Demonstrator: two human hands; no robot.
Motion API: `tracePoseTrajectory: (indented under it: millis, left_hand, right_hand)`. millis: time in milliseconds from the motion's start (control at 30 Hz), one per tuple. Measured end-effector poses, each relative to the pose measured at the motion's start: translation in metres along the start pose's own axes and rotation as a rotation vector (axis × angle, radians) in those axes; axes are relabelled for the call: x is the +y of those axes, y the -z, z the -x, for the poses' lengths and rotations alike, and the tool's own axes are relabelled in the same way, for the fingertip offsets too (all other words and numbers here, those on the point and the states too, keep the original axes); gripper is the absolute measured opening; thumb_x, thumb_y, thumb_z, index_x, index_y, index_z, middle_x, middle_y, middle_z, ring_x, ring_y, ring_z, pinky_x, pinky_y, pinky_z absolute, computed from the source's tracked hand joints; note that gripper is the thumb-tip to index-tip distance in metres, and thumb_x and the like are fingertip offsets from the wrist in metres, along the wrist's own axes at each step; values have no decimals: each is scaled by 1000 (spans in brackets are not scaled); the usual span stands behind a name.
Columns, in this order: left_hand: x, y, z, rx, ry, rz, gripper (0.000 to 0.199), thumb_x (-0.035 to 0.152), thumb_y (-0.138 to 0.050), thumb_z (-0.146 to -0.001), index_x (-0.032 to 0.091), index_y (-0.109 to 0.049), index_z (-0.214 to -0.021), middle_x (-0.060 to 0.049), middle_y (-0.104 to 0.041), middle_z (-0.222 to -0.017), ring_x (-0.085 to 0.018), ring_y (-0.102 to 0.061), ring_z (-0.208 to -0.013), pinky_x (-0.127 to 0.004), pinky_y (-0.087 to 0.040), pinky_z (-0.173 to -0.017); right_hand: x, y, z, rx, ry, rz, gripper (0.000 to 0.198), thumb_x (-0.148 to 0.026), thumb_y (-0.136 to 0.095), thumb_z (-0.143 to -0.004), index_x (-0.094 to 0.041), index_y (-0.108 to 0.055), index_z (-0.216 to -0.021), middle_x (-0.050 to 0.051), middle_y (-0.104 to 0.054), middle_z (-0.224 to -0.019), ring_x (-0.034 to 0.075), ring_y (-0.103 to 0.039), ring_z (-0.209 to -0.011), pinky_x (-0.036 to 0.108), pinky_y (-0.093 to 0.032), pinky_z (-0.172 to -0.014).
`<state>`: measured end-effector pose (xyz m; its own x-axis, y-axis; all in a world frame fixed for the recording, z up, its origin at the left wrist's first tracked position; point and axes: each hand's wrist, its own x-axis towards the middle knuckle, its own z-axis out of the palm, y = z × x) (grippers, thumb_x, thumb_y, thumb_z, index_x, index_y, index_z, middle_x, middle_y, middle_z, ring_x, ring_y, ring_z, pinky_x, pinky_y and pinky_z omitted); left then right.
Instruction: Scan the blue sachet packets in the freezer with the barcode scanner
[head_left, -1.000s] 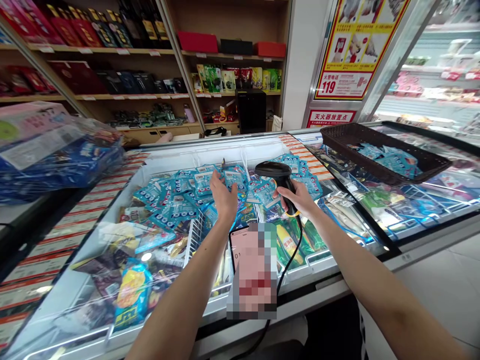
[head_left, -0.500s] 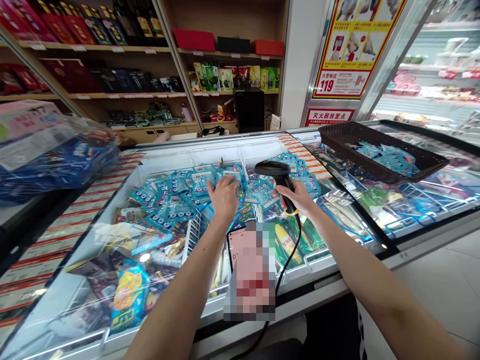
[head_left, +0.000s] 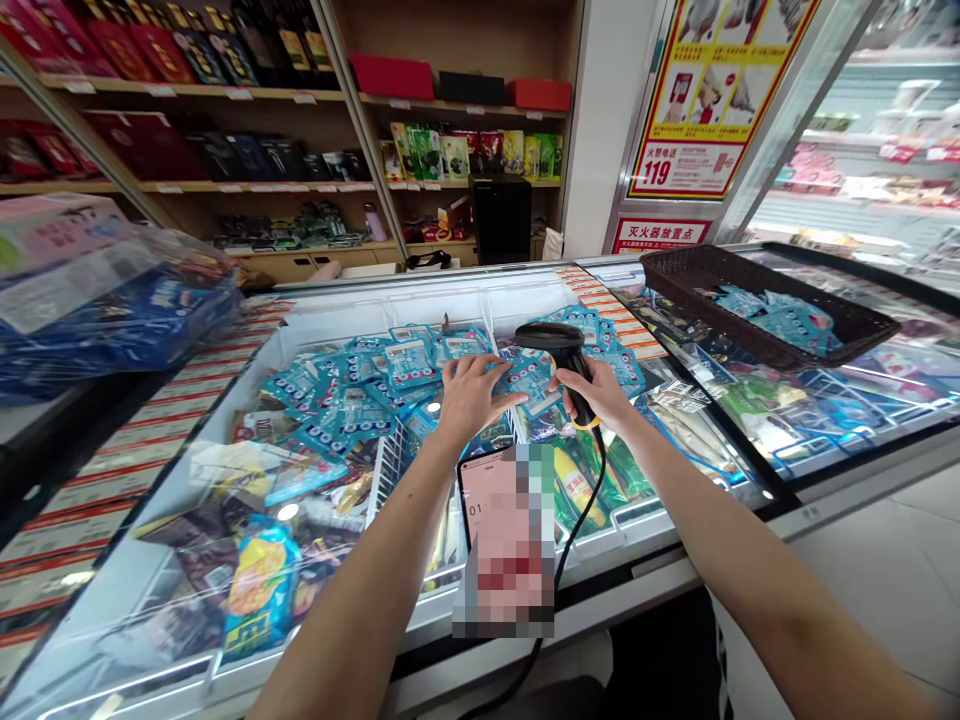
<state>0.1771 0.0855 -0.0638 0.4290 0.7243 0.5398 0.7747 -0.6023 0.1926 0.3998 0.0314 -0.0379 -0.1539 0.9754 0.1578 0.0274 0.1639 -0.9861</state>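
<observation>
Many small blue packets [head_left: 352, 385] lie heaped on the glass top of a chest freezer [head_left: 322, 300]. My left hand [head_left: 474, 398] is over the near edge of the heap, fingers spread and thumb pointing right; whether its fingertips touch a packet I cannot tell. My right hand [head_left: 594, 392] is wrapped round the handle of a black barcode scanner [head_left: 551, 342], whose head points left above the packets. Its cable [head_left: 583, 515] hangs down toward me. Between my forearms a phone [head_left: 487, 490] rests on the glass, its screen partly blurred out.
At the right, a dark brown basket [head_left: 765, 310] holds more blue packets. A plastic-wrapped bundle [head_left: 112, 300] sits on the left. Frozen goods, including a blue and yellow bag [head_left: 259, 590], show under the glass. Behind stand shelves [head_left: 465, 105] and a fire-safety poster [head_left: 720, 100].
My left hand has drawn back and slightly right from the packets, its thumb now stretched out to the right. My right hand with the scanner has hardly moved.
</observation>
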Motion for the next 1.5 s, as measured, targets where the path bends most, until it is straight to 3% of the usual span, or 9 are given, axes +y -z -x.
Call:
tracePoseTrajectory:
  millis: [100, 167, 300, 400, 700, 867, 1500]
  left_hand:
    - [-5, -3, -1, -10, 37, 39, 47, 54, -68, -74, 27, -65, -113, -9, -62, -119, -31, -48, -117, -49, -26, -104]
    - [-11, -4, -3, 21, 143, 104, 47, 52, -70, -72, 23, -64, -109, -10, -64, -113, -31, -52, -112, -48, -31, -100]
    - [-24, -7, -4, 175, 460, 455, 52, 49, -67, -75, 19, -51, -114, -6, -65, -91, -21, -61, -78, -37, -47, -75]
    - [-29, -6, -4, 286, 557, 681, 54, 49, -66, -77, 19, -44, -116, -2, -61, -77, -17, -59, -64, -30, -47, -61]
    - [-34, -12, -4, 344, 531, 816, 62, 56, -66, -74, 18, -43, -118, 4, -50, -67, -16, -61, -61, -31, -52, -63]
    - [-38, -14, -3, 326, 497, 845, 64, 59, -62, -76, 18, -42, -121, 1, -56, -74, -17, -63, -65, -32, -52, -66]
    - [-37, -11, -2, 346, 520, 842, 66, 61, -61, -76, 19, -42, -123, 3, -50, -70, -18, -65, -67, -31, -51, -66]
  right_hand:
    - [-2, -1, 0, -5, -25, 11, 40, -59, -64, -76, -20, -54, -83, 3, -65, -69, 13, -51, -41, 29, -43, -39]
    - [-3, -1, 0, -9, -28, 21, 41, -59, -64, -75, -20, -55, -83, 3, -66, -70, 13, -52, -41, 29, -44, -39]
    - [-7, -1, 2, -16, -7, 23, 38, -57, -64, -76, -21, -56, -83, 5, -67, -76, 13, -52, -44, 30, -45, -40]
    - [-9, 0, 4, -28, -11, 37, 38, -57, -64, -77, -21, -57, -84, 4, -67, -76, 13, -52, -43, 29, -45, -40]
    - [0, 4, 2, -144, 0, 131, 40, -54, -65, -78, -17, -56, -87, 4, -68, -70, 11, -53, -39, 25, -42, -37]
    - [5, 6, 1, -149, 14, 166, 38, -53, -64, -79, -16, -57, -87, 3, -66, -62, 12, -54, -39, 25, -42, -38]
    - [3, 8, 1, -183, 29, 178, 38, -54, -64, -79, -17, -55, -88, 5, -69, -74, 11, -54, -40, 25, -42, -38]
